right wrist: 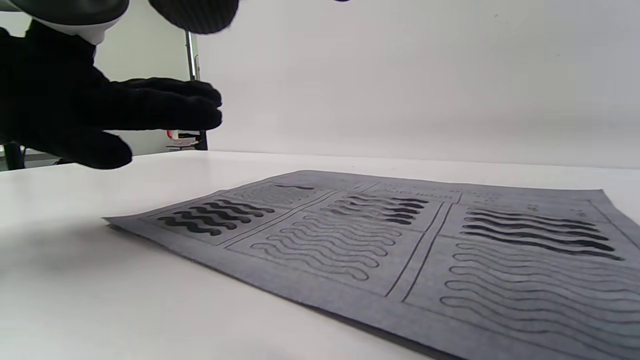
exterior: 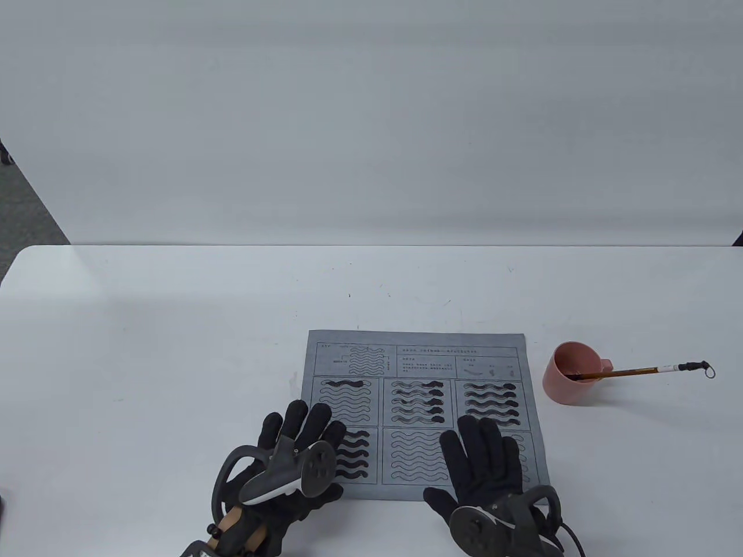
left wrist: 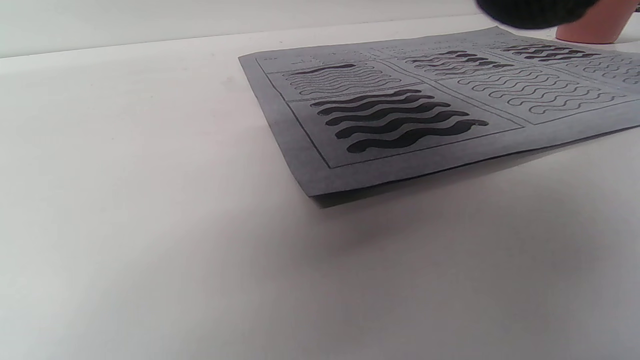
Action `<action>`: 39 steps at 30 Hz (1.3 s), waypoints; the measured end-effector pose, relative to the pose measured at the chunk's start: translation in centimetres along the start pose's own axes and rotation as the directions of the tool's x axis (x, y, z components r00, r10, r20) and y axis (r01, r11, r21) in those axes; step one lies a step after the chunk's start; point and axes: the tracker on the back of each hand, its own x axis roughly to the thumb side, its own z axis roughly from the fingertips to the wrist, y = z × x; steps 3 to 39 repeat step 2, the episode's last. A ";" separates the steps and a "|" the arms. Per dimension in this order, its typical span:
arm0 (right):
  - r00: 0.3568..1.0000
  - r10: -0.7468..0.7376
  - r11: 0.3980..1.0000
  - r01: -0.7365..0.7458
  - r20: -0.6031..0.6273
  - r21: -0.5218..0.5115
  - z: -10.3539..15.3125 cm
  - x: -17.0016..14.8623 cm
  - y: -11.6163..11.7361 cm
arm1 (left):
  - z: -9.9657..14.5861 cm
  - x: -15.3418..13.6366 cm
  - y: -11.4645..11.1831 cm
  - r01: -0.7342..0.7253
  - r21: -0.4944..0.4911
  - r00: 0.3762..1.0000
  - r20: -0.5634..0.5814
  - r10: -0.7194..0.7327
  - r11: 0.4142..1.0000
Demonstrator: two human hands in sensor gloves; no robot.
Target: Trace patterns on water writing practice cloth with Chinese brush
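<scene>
The grey water writing cloth (exterior: 418,371) lies flat near the table's front edge. Dark wet strokes fill its lower-left and upper-right panels and much of its upper-middle panel, and one stroke marks the upper-left panel. The lower-middle panel (right wrist: 320,245) shows only outlines. The brush (exterior: 638,371) rests with its tip in the pink cup (exterior: 572,377), its handle pointing right. My left hand (exterior: 296,447) is open, fingers spread, over the cloth's lower-left panel; in the right wrist view (right wrist: 100,120) it hovers above the cloth. My right hand (exterior: 482,458) is open, flat over the lower-right panel. Neither hand holds anything.
The white table (exterior: 174,348) extends left of and beyond the cloth. The cup stands a little right of the cloth's upper-right corner and shows in the left wrist view (left wrist: 595,27). The cloth's near-left corner (left wrist: 320,187) casts a shadow on the table.
</scene>
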 end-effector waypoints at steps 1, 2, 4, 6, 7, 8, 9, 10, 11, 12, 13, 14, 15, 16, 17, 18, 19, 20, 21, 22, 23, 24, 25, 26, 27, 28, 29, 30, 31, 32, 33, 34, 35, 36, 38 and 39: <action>1.000 -0.006 0.999 0.006 -0.003 0.047 -0.1 0.0 0.3 | 0.0 0.1 -0.1 0.003 -0.002 1.000 0.005 -0.003 1.000; 1.000 -0.010 0.998 0.011 -0.008 0.065 -0.2 -0.2 0.4 | 0.0 0.2 -0.1 0.006 -0.004 1.000 0.007 -0.006 1.000; 1.000 -0.010 0.998 0.011 -0.008 0.065 -0.2 -0.2 0.4 | 0.0 0.2 -0.1 0.006 -0.004 1.000 0.007 -0.006 1.000; 1.000 -0.010 0.998 0.011 -0.008 0.065 -0.2 -0.2 0.4 | 0.0 0.2 -0.1 0.006 -0.004 1.000 0.007 -0.006 1.000; 1.000 -0.010 0.998 0.011 -0.008 0.065 -0.2 -0.2 0.4 | 0.0 0.2 -0.1 0.006 -0.004 1.000 0.007 -0.006 1.000; 1.000 -0.010 0.998 0.011 -0.008 0.065 -0.2 -0.2 0.4 | 0.0 0.2 -0.1 0.006 -0.004 1.000 0.007 -0.006 1.000; 1.000 -0.010 0.998 0.011 -0.008 0.065 -0.2 -0.2 0.4 | 0.0 0.2 -0.1 0.006 -0.004 1.000 0.007 -0.006 1.000; 1.000 -0.010 0.998 0.011 -0.008 0.065 -0.2 -0.2 0.4 | 0.0 0.2 -0.1 0.006 -0.004 1.000 0.007 -0.006 1.000; 1.000 -0.010 0.998 0.011 -0.008 0.065 -0.2 -0.2 0.4 | 0.0 0.2 -0.1 0.006 -0.004 1.000 0.007 -0.006 1.000; 1.000 -0.010 0.998 0.011 -0.008 0.065 -0.2 -0.2 0.4 | 0.0 0.2 -0.1 0.006 -0.004 1.000 0.007 -0.006 1.000; 1.000 -0.010 0.998 0.011 -0.008 0.065 -0.2 -0.2 0.4 | 0.0 0.2 -0.1 0.006 -0.004 1.000 0.007 -0.006 1.000; 1.000 -0.010 0.998 0.011 -0.008 0.065 -0.2 -0.2 0.4 | 0.0 0.2 -0.1 0.006 -0.004 1.000 0.007 -0.006 1.000; 1.000 -0.010 0.998 0.011 -0.008 0.065 -0.2 -0.2 0.4 | 0.0 0.2 -0.1 0.006 -0.004 1.000 0.007 -0.006 1.000; 1.000 -0.010 0.998 0.011 -0.008 0.065 -0.2 -0.2 0.4 | 0.0 0.2 -0.1 0.006 -0.004 1.000 0.007 -0.006 1.000; 1.000 -0.010 0.998 0.011 -0.008 0.065 -0.2 -0.2 0.4 | 0.0 0.2 -0.1 0.006 -0.004 1.000 0.007 -0.006 1.000; 1.000 -0.010 0.998 0.011 -0.008 0.065 -0.2 -0.2 0.4 | 0.0 0.2 -0.1 0.006 -0.004 1.000 0.007 -0.006 1.000; 1.000 -0.010 0.998 0.011 -0.008 0.065 -0.2 -0.2 0.4 | 0.0 0.2 -0.1 0.006 -0.004 1.000 0.007 -0.006 1.000; 1.000 -0.010 0.998 0.011 -0.008 0.065 -0.2 -0.2 0.4 | 0.0 0.2 -0.1 0.006 -0.004 1.000 0.007 -0.006 1.000; 1.000 -0.010 0.998 0.011 -0.008 0.065 -0.2 -0.2 0.4 | 0.0 0.2 -0.1 0.006 -0.004 1.000 0.007 -0.006 1.000; 1.000 -0.010 0.998 0.011 -0.008 0.065 -0.2 -0.2 0.4 | 0.0 0.2 -0.1 0.006 -0.004 1.000 0.007 -0.006 1.000; 1.000 -0.010 0.998 0.011 -0.008 0.065 -0.2 -0.2 0.4 | 0.0 0.2 -0.1 0.006 -0.004 1.000 0.007 -0.006 1.000; 1.000 -0.010 0.998 0.011 -0.008 0.065 -0.2 -0.2 0.4 | 0.0 0.2 -0.1 0.006 -0.004 1.000 0.007 -0.006 1.000; 1.000 -0.010 0.998 0.011 -0.008 0.065 -0.2 -0.2 0.4 | 0.0 0.2 -0.1 0.006 -0.004 1.000 0.007 -0.006 1.000; 1.000 -0.010 0.998 0.011 -0.008 0.065 -0.2 -0.2 0.4 | 0.0 0.2 -0.1 0.006 -0.004 1.000 0.007 -0.006 1.000; 1.000 -0.010 0.998 0.011 -0.008 0.065 -0.2 -0.2 0.4 | 0.0 0.2 -0.1 0.006 -0.004 1.000 0.007 -0.006 1.000; 1.000 -0.010 0.998 0.011 -0.008 0.065 -0.2 -0.2 0.4 | 0.0 0.2 -0.1 0.006 -0.004 1.000 0.007 -0.006 1.000; 1.000 -0.010 0.998 0.011 -0.008 0.065 -0.2 -0.2 0.4 | 0.0 0.2 -0.1 0.006 -0.004 1.000 0.007 -0.006 1.000; 1.000 -0.010 0.998 0.011 -0.008 0.065 -0.2 -0.2 0.4 | 0.0 0.2 -0.1 0.006 -0.004 1.000 0.007 -0.006 1.000; 1.000 -0.010 0.998 0.011 -0.008 0.065 -0.2 -0.2 0.4 | 0.0 0.2 -0.1 0.006 -0.004 1.000 0.007 -0.006 1.000; 1.000 -0.010 0.998 0.011 -0.008 0.065 -0.2 -0.2 0.4 | 0.0 0.2 -0.1 0.006 -0.004 1.000 0.007 -0.006 1.000; 1.000 -0.010 0.998 0.011 -0.008 0.065 -0.2 -0.2 0.4 | 0.0 0.2 -0.1 0.006 -0.004 1.000 0.007 -0.006 1.000; 1.000 -0.010 0.998 0.011 -0.008 0.065 -0.2 -0.2 0.4 | 0.0 0.2 -0.1 0.006 -0.004 1.000 0.007 -0.006 1.000; 1.000 -0.010 0.998 0.011 -0.008 0.065 -0.2 -0.2 0.4 | 0.0 0.2 -0.1 0.006 -0.004 1.000 0.007 -0.006 1.000; 1.000 -0.010 0.998 0.011 -0.008 0.065 -0.2 -0.2 0.4 | 0.0 0.2 -0.1 0.006 -0.004 1.000 0.007 -0.006 1.000; 1.000 -0.010 0.998 0.011 -0.008 0.065 -0.2 -0.2 0.4 | 0.0 0.2 -0.1 0.006 -0.004 1.000 0.007 -0.006 1.000; 1.000 -0.010 0.998 0.011 -0.008 0.065 -0.2 -0.2 0.4 | 0.0 0.2 -0.1 0.006 -0.004 1.000 0.007 -0.006 1.000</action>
